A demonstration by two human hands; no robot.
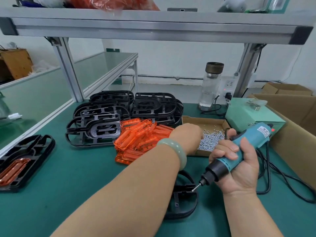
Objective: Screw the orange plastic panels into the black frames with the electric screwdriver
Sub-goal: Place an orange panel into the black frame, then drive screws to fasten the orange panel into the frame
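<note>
Right hand (242,171) is wrapped round the teal electric screwdriver (249,141), bit tip at the black frame (184,188) on the worktop (77,177). Left hand (186,135) reaches over the screw box (193,118), fingers hidden so can't tell its grip. Orange panels (136,141) are piled just beside it.

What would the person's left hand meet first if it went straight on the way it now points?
The left hand points forward and to the right at the pile of screws in the shallow cardboard box, so it would meet those first. It may already touch them: its fingertips are hidden.
</note>
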